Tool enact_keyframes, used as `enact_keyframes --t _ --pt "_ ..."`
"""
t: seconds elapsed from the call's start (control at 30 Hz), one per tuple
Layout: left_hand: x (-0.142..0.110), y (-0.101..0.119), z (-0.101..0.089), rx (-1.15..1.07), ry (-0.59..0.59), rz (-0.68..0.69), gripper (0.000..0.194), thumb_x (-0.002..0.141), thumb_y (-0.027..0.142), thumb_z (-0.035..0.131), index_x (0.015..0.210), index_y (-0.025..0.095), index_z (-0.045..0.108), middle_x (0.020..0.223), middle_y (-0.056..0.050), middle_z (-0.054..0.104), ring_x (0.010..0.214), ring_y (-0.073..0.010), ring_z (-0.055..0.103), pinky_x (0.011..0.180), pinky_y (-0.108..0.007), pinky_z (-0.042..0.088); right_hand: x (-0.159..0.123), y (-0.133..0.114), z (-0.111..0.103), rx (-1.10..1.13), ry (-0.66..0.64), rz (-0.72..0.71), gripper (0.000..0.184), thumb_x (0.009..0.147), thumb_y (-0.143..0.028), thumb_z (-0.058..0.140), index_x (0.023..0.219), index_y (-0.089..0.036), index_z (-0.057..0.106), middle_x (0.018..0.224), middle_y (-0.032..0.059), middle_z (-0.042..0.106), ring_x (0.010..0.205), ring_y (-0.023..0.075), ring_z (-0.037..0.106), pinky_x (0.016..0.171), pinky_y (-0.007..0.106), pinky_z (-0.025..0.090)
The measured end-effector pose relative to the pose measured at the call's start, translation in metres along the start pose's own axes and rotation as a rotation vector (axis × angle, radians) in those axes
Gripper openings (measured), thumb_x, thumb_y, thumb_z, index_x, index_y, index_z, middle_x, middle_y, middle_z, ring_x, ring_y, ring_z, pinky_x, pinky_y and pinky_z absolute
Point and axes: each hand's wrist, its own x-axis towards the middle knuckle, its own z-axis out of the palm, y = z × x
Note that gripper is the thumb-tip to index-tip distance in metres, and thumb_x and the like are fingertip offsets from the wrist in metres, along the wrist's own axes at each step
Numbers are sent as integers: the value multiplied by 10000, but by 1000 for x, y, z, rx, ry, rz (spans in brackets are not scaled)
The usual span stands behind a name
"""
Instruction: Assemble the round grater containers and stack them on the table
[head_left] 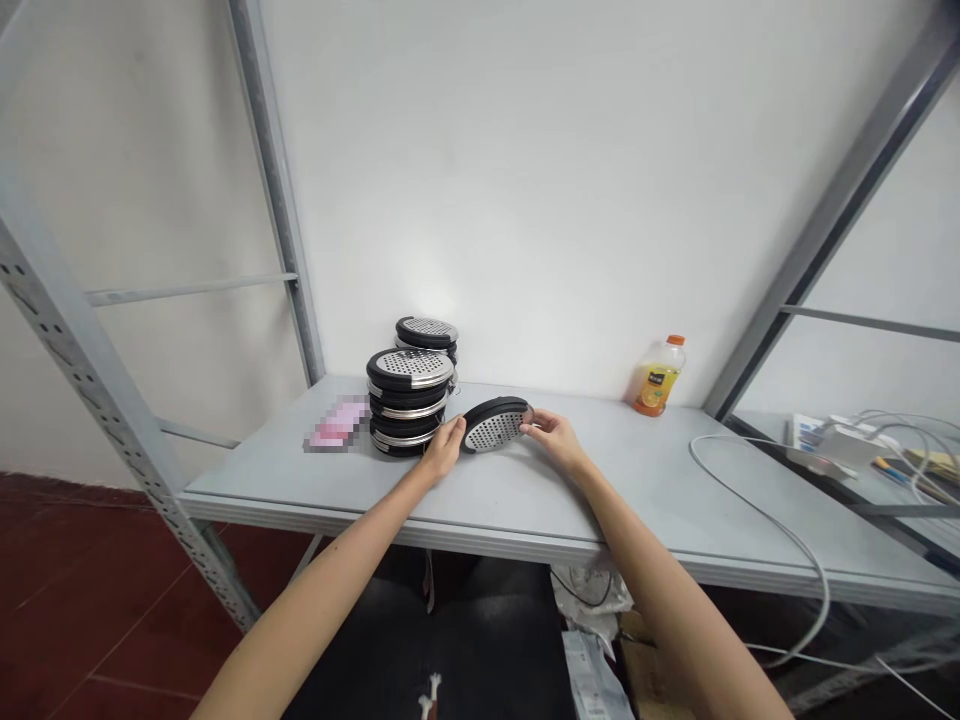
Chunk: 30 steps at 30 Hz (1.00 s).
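Between my hands, a round disc (495, 431) with a perforated silver face and a thick black rim is held tilted above the tabletop. My left hand (445, 450) is closed on its left edge. At the opposite edge, the fingers of my right hand (553, 434) pinch the rim. Close behind my left hand stands a stack of similar black and silver discs (409, 400). A second stack (427, 333) rises behind it, mostly hidden. Fingertips under the held disc are partly out of sight.
A grey tabletop (630, 500) spans the metal shelf frame. An orange drink bottle (660, 377) stands near the wall. Left of the stacks lies a blurred pink item (337, 424). A white cable (757, 505) loops on the right, near a power strip (832, 447).
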Motion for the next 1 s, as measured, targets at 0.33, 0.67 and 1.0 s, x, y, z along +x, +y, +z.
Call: enact_keyframes --t 0.33,0.67,1.0 --pt "-14 16 2 337 -231 211 897 800 394 668 1497 226 128 1517 -159 273 1301 -304 437 1076 -465 377 7 19 -15 200 287 346 435 648 -518 755 816 -119 722 803 96 738 656 183 656 592 271 514" --pt "-15 29 1 733 -239 660 744 865 322 612 1482 227 207 1537 -166 225 1397 -294 284 1099 -483 334 4 7 -14 379 157 428 303 834 -427 607 845 -133 675 858 139 737 768 220 705 731 323 582" --pt "7 42 9 680 -266 734 475 892 141 514 1358 182 431 1462 -153 393 1374 -238 340 1073 -442 373 -7 -8 -9 327 -82 474 320 817 -432 627 805 -118 686 804 136 730 677 212 691 635 300 572"
